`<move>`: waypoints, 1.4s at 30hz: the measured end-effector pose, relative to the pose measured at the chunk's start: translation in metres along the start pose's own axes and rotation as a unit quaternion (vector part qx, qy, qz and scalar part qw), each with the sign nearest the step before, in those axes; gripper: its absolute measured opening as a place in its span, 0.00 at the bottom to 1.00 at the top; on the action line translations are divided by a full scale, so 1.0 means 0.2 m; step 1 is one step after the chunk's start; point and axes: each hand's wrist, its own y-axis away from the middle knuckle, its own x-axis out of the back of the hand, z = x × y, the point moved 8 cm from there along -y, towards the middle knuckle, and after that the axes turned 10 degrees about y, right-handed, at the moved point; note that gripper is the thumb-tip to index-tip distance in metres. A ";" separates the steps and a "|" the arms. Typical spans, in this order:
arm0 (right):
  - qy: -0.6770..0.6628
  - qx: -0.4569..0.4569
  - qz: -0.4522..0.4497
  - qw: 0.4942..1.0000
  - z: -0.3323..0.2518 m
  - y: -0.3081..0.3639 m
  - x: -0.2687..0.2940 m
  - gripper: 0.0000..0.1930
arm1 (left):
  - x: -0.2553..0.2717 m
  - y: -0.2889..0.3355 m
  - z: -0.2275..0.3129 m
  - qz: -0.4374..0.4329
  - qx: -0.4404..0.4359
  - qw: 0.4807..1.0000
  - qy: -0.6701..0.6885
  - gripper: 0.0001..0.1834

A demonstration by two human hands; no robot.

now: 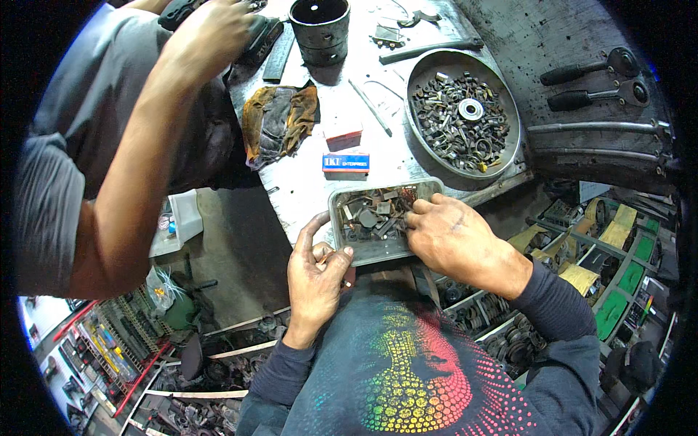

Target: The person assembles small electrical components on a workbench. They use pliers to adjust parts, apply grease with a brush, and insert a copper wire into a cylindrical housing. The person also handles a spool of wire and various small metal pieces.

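Note:
A clear plastic container [336, 232] filled with small dark metal and carbon-looking pieces [374, 212] stands at the table's near edge. At its left side is my left hand [317, 280], index finger raised against the wall. Its thumb and lower fingers are closed on a small reddish-brown piece [349, 277], whose kind I cannot tell. My right hand [458, 229] reaches over the container's right rim with curled fingers. Their tips are down among the pieces, beside some copper-coloured wire [407, 198], and whatever they pinch is hidden.
Beyond the container lie a small blue-and-red box [346, 163], a stained cloth [280, 125] and a metal rod [369, 107]. A round pan [518, 134] of metal parts stands to the right, a black bucket [320, 36] farther back. Another person's arm [138, 145] extends along the left.

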 end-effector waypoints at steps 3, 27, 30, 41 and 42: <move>-0.028 -0.018 -0.044 0.999 0.03 0.03 0.05 0.04 | -0.01 0.00 0.01 -0.004 -0.009 1.000 -0.010 0.34; 0.063 -0.001 0.008 0.998 0.01 -0.03 -0.02 0.07 | 0.01 0.01 -0.03 -0.012 0.015 0.999 0.027 0.32; -0.012 -0.028 -0.025 0.999 0.04 0.03 0.01 0.07 | 0.01 0.01 -0.05 -0.016 0.026 0.999 0.030 0.31; -0.177 -0.231 0.157 0.944 -0.07 0.36 -0.04 0.19 | 0.17 -0.01 -0.05 -0.067 0.063 0.995 -0.034 0.33; -0.160 -0.242 0.171 0.941 -0.08 0.34 -0.10 0.17 | 0.20 -0.02 -0.06 -0.054 0.085 0.995 -0.027 0.33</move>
